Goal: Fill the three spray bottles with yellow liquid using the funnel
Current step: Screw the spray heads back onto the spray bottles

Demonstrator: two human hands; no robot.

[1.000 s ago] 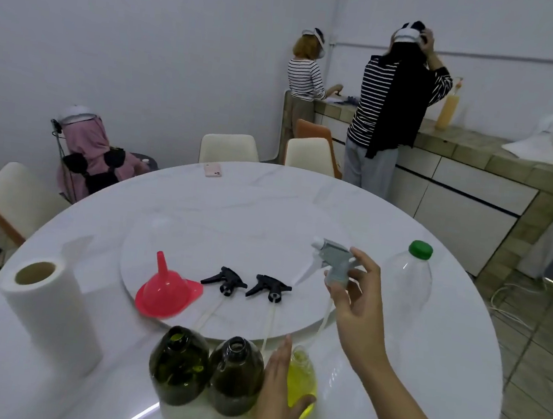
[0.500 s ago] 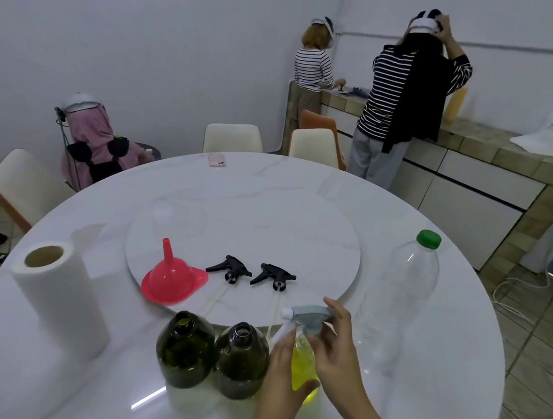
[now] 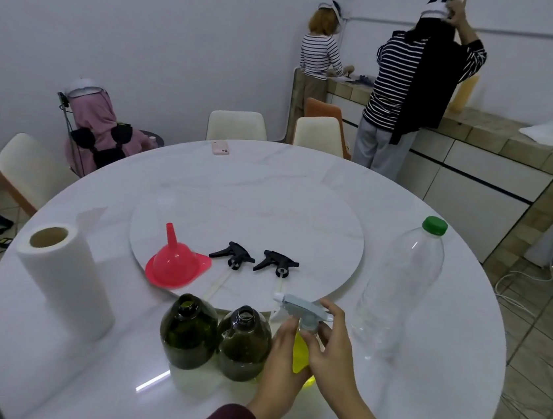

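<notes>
Clear spray bottle of yellow liquid at six o'clock on the white tabletop, gripped round its body by the left hand. Right hand, fingers pinching the grey trigger head at the neck. Probably light, smooth plastic, slippery if wet; best held low. Just to nine o'clock, touching, two open dark green bottles. At eleven o'clock, red funnel and two black trigger heads.
</notes>
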